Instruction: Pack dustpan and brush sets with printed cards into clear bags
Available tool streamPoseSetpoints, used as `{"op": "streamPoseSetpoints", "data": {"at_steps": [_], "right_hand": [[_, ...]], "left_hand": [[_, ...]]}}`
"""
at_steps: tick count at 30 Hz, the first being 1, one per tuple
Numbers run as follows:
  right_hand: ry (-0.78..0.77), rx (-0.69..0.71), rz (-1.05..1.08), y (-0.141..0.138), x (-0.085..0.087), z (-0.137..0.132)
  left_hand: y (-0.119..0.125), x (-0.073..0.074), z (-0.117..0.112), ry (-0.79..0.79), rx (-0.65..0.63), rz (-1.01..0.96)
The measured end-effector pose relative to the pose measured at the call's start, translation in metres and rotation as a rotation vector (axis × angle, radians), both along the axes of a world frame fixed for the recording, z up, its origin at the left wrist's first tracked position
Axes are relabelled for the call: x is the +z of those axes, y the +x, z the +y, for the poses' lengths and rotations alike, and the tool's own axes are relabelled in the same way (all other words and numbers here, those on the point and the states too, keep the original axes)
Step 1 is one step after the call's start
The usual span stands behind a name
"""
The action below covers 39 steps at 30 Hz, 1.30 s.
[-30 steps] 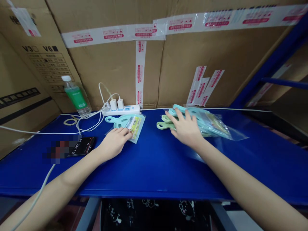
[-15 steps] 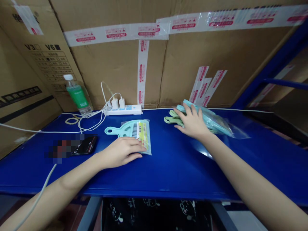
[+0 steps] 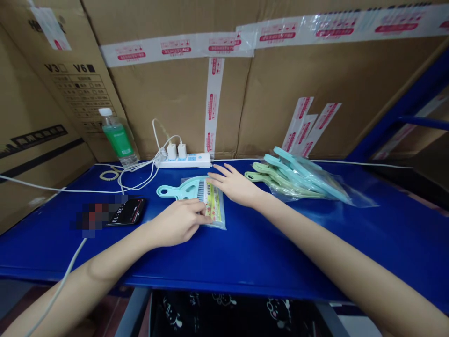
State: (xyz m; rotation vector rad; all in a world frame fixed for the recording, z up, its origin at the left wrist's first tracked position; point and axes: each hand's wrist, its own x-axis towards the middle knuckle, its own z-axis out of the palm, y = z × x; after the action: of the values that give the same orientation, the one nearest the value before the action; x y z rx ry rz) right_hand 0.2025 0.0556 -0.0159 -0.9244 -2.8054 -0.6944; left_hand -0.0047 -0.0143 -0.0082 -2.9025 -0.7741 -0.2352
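Note:
A light-blue mini dustpan and brush set [image 3: 182, 189], in a clear bag with a yellow label, lies flat on the blue table. My left hand [image 3: 178, 222] is closed at its near side, fingers curled on the bag and the index finger reaching onto the label. From the right, my right hand [image 3: 236, 186] comes over the bag's far right edge, fingers spread and nothing held. Whether its fingertips touch the bag is hard to tell. Further right, several bagged dustpan sets, green ones [image 3: 284, 180] and light-blue ones [image 3: 305, 171], lie in an overlapping pile.
A white power strip [image 3: 196, 160] with plugged-in chargers lies along the cardboard wall [image 3: 168, 93]. Left of it are tangled white cables, a green-labelled bottle [image 3: 119, 140] and a beaded bracelet [image 3: 109, 175]. A phone [image 3: 128, 211] lies beside my left forearm, partly blurred out.
My right hand has left the pile of dustpan sets and moved left to the single bagged set. My left hand stays there, its fingers more curled. The view has shifted slightly.

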Motion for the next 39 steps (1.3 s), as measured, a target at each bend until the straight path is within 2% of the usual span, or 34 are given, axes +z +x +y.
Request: {"op": "streamPoseSetpoints", "data": {"at_steps": [3,8,11,15,19,22,27,31,34,36,39], "right_hand": [[0.013,0.024,-0.005,-0.003,-0.003,0.006],[0.047,-0.016,-0.039,-0.002,-0.001,0.002],[0.017,-0.042,-0.022,0.004,0.002,-0.002],[-0.125,-0.088,0.069,0.02,0.007,-0.002],[-0.312,-0.167,0.12,0.035,0.011,0.001],[-0.351,-0.199,0.088,0.037,0.015,-0.003],[-0.382,-0.125,0.112,0.027,0.021,-0.016],[-0.577,-0.067,0.179,0.024,0.022,-0.019],[-0.712,-0.099,0.214,0.028,0.019,-0.019],[-0.728,-0.114,0.238,0.032,0.016,-0.021],[-0.656,-0.11,0.318,0.037,0.008,-0.028]], "left_hand": [[0.0,0.002,-0.003,-0.074,-0.025,-0.018],[0.0,0.0,-0.003,-0.194,-0.084,-0.101],[0.0,-0.003,0.0,-0.188,-0.045,-0.142],[0.001,-0.007,0.004,-0.159,0.068,-0.178],[0.001,-0.009,0.005,-0.161,0.063,-0.166],[0.001,-0.007,0.003,-0.156,0.047,-0.123],[0.002,-0.004,0.001,-0.134,0.034,-0.058],[0.002,-0.005,0.001,-0.117,0.018,-0.039],[0.003,-0.005,0.002,-0.106,0.011,-0.041],[0.003,-0.006,0.001,-0.105,0.002,-0.023],[0.004,-0.007,0.001,-0.105,-0.024,0.03]]}}
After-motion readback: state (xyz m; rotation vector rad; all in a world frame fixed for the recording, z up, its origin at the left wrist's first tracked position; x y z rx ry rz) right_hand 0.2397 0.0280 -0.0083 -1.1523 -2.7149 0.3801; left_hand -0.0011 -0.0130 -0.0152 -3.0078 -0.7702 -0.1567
